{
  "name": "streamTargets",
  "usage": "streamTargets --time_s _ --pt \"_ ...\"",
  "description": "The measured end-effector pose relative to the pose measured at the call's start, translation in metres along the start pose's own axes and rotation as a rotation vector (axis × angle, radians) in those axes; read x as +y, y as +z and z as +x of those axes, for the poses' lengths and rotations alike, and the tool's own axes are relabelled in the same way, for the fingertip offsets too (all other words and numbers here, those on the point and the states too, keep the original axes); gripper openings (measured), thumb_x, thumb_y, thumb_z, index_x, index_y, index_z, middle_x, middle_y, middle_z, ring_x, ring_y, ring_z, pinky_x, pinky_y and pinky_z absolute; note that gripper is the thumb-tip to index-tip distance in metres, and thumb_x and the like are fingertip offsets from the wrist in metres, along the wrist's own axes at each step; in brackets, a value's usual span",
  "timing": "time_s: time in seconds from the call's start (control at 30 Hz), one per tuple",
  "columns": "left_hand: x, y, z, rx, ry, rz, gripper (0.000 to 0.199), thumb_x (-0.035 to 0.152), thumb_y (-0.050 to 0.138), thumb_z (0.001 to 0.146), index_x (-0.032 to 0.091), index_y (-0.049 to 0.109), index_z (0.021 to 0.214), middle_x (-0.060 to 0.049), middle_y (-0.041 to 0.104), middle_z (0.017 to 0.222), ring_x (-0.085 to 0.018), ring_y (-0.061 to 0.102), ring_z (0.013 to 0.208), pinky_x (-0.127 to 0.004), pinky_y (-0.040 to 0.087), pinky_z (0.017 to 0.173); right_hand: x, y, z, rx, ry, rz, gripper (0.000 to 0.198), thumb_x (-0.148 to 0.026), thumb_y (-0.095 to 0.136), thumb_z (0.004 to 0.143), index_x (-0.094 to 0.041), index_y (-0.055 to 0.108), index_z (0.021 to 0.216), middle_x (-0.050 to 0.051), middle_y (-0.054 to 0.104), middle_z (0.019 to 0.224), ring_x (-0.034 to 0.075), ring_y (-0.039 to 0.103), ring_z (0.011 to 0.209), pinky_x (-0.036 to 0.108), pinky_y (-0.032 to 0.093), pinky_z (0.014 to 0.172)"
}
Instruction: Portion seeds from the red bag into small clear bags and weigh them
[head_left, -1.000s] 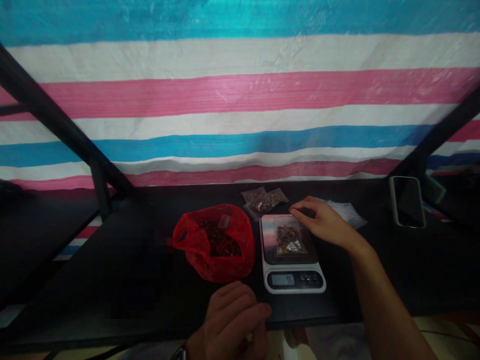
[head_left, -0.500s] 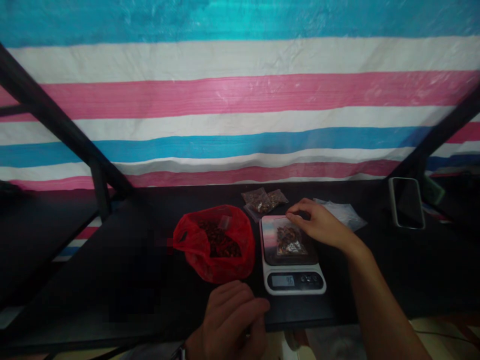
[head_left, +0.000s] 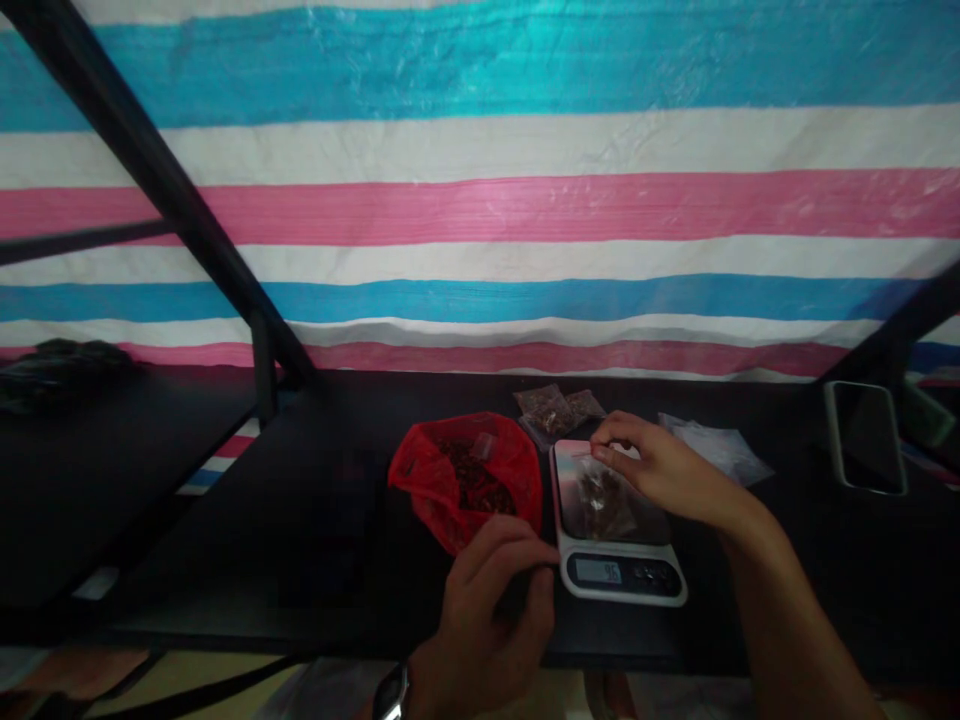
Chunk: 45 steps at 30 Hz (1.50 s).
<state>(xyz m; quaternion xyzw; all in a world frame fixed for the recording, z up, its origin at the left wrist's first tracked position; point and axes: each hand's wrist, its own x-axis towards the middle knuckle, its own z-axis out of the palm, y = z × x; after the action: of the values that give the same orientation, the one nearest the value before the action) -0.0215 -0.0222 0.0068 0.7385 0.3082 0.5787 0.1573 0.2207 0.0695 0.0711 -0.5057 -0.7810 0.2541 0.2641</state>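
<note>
A white kitchen scale (head_left: 622,585) with a dark weighing plate stands on the black table, its lit display showing digits like 96. A small clear plastic bag of brown dried bits (head_left: 602,500) is on the plate. My right hand (head_left: 649,462) pinches the bag's top edge between thumb and fingers. My left hand (head_left: 495,600), a watch on its wrist, hovers at the scale's left front corner, fingers loosely curved and thumb apart, holding nothing. Just beyond it stands an open red plastic bag (head_left: 424,480) with more brown bits and a small clear piece inside.
Filled small bags (head_left: 559,408) lie behind the scale. Flat clear bags (head_left: 716,450) lie to the right, under and beyond my right forearm. A phone (head_left: 866,440) leans at the far right. Black frame bars (head_left: 202,230) and a striped sheet (head_left: 525,210) stand behind the table (head_left: 247,540).
My left hand has moved up toward the scale's left edge and its fingers have opened out. My right hand now holds the bag's top edge slightly raised. The view has shifted left.
</note>
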Motion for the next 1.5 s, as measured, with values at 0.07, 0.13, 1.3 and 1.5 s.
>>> streamTargets --time_s 0.07,0.13,1.3,1.5 --pt "-0.005 0.0 -0.001 0.027 -0.198 -0.147 0.037 0.026 0.07 0.096 0.023 0.061 0.132 -0.013 0.072 0.121 -0.022 0.073 0.113 -0.032 0.062 0.094 -0.028 0.003 -0.002 -0.067 -0.062 0.092 0.022 -0.035 0.06 0.098 -0.024 0.071 0.083 0.004 0.07 0.091 0.021 0.065 0.089 0.034 0.051 0.083" --pt "-0.009 -0.002 0.002 -0.012 -0.39 -0.365 0.065 0.048 0.078 0.092 0.026 0.051 0.148 -0.016 0.065 0.14 -0.026 0.068 0.127 -0.039 0.059 0.105 -0.058 0.011 -0.004 -0.122 -0.124 0.163 0.017 -0.029 0.061 0.099 -0.024 0.07 0.085 0.003 0.07 0.095 0.02 0.065 0.093 0.032 0.05 0.085" --pt "-0.013 -0.062 0.01 -0.003 -0.738 -0.376 0.015 0.027 0.074 0.088 0.023 0.063 0.098 0.002 0.064 0.086 -0.013 0.063 0.075 -0.024 0.055 0.069 -0.07 0.085 0.045 -0.043 -0.015 0.332 0.015 -0.037 0.067 0.097 -0.022 0.072 0.095 0.002 0.079 0.096 0.019 0.073 0.09 0.031 0.053 0.082" --pt "-0.024 -0.041 0.025 0.037 -0.731 -0.273 0.017 0.032 0.075 0.089 0.021 0.062 0.093 0.001 0.065 0.083 -0.014 0.062 0.075 -0.026 0.055 0.071 -0.096 0.054 0.03 0.137 -0.118 0.249 0.013 -0.037 0.07 0.093 -0.027 0.073 0.099 0.003 0.077 0.099 0.022 0.068 0.089 0.035 0.052 0.083"
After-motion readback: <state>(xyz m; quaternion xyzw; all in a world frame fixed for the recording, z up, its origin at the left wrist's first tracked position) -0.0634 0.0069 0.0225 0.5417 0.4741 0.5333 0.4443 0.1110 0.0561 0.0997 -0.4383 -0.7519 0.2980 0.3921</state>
